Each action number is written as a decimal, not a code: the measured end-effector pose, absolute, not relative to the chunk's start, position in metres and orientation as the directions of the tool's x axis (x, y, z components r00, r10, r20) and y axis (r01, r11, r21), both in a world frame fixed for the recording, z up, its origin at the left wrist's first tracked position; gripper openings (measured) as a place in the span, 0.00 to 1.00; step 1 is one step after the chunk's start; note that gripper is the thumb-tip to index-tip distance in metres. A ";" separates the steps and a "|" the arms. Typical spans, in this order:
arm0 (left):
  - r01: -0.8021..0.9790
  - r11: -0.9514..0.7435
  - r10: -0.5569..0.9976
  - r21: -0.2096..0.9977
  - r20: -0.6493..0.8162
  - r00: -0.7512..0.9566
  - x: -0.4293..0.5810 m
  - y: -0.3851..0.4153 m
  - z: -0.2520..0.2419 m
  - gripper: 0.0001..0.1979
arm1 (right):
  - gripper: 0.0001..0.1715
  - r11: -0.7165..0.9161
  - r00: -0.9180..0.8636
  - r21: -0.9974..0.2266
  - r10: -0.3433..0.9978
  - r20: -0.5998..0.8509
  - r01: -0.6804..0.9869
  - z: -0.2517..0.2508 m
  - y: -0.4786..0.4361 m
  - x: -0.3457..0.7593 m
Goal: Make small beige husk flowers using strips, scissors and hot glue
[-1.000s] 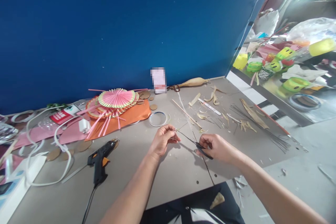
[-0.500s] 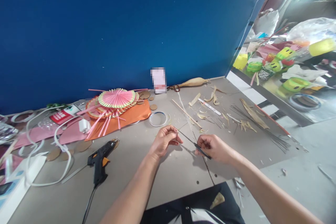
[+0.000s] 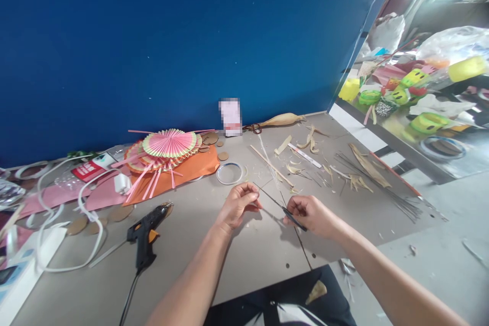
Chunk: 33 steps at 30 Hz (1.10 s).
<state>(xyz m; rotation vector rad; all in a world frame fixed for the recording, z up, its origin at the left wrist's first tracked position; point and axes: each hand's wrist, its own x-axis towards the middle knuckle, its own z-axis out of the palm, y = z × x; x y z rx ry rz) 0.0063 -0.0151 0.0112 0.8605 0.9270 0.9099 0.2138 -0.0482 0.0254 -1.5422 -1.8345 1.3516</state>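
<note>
My left hand is raised over the middle of the table, thumb and fingers pinched together. What sits between those fingertips, if anything, is too small to make out. In my right hand is a slim dark tool, its kind not clear. A thin dark line runs from it up to the left, ending close to my left fingertips. Both hands are apart by a short gap. Beyond them lie a thin wooden stick and a roll of clear tape.
A black glue gun with its cable lies on the left. Pink pleated paper fans rest on orange paper behind it. Dried husk pieces and thin wires are scattered at right. A blue panel closes off the back.
The fingers of my left hand have drawn in slightly to the left. My right hand and the dark tool stay almost where they were.
</note>
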 end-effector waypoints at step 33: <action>-0.392 0.435 0.865 0.811 -0.255 0.432 0.001 -0.016 0.010 0.01 | 0.15 -0.152 -0.489 -0.868 0.775 -0.402 0.472 0.032 -0.041 0.226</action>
